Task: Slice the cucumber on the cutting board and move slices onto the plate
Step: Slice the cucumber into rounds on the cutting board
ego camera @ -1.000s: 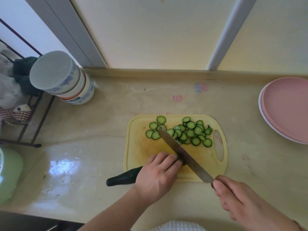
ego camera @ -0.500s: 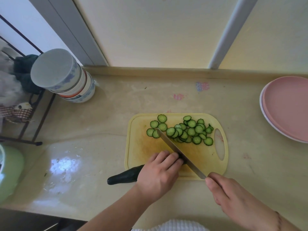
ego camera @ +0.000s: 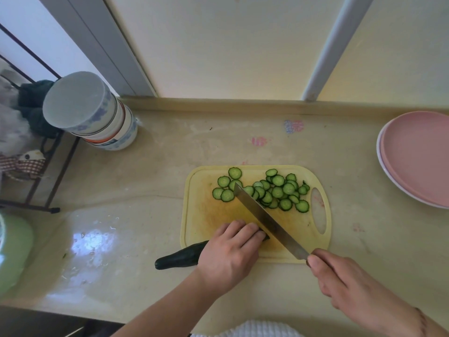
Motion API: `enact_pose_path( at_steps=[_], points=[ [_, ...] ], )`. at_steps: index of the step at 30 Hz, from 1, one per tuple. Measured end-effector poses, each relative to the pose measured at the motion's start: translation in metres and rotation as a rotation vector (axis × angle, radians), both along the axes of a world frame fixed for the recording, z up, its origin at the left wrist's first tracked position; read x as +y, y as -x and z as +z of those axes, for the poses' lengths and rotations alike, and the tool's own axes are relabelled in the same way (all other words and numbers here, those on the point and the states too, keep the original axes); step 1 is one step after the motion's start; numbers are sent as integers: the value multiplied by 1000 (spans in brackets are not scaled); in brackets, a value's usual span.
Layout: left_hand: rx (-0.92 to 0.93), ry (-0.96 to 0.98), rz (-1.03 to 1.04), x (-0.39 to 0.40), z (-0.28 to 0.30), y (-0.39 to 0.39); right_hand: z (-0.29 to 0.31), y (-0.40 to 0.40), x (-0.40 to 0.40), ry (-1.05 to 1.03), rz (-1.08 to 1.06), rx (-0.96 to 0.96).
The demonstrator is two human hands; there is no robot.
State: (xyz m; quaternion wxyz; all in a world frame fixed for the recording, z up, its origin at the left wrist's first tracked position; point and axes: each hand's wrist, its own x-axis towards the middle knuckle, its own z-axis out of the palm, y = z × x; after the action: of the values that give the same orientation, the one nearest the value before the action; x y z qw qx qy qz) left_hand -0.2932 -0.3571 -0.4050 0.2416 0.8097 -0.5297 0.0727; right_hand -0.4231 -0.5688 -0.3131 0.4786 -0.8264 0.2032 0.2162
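Gripping: right hand (ego camera: 349, 285) fingers closed round the knife (ego camera: 269, 221) handle.
Left hand (ego camera: 228, 251): fingers curled over cucumber (ego camera: 179, 259).
Blade: just beside those fingertips.
Slices (ego camera: 272, 190): beyond fingertips, on cutting board (ego camera: 201, 215).
Plate (ego camera: 418, 156): far right, on worktop (ego camera: 145, 178).

A glossy beige countertop (ego camera: 145, 186) meets a pale wall (ego camera: 230, 45) — grey window frames (ego camera: 332, 45) cross it, daylight glinting off the surface.

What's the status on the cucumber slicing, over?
Left hand holds cucumber on cutting board. Right hand grips knife, blade at the cut end. Slices piled on board; pink plate bare. Nothing blocking.
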Motion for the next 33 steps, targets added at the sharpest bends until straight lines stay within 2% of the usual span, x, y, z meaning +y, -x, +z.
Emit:
enact_pose_path(
  at_steps=[3, 15, 20, 27, 33],
  points=[
    [5, 0, 4, 0, 1, 0, 9, 0, 3, -76, 2, 9],
    [8, -4, 4, -1, 0, 0, 6, -4, 10, -56, 31, 35],
    [5, -10, -6, -1, 1, 1, -12, -7, 14, 43, 78, -18],
    [8, -4, -3, 0, 0, -1, -13, -8, 0, 60, 42, -19],
    [20, 9, -4, 0, 0, -1, 0, -6, 2, -31, 25, -12]
  ],
)
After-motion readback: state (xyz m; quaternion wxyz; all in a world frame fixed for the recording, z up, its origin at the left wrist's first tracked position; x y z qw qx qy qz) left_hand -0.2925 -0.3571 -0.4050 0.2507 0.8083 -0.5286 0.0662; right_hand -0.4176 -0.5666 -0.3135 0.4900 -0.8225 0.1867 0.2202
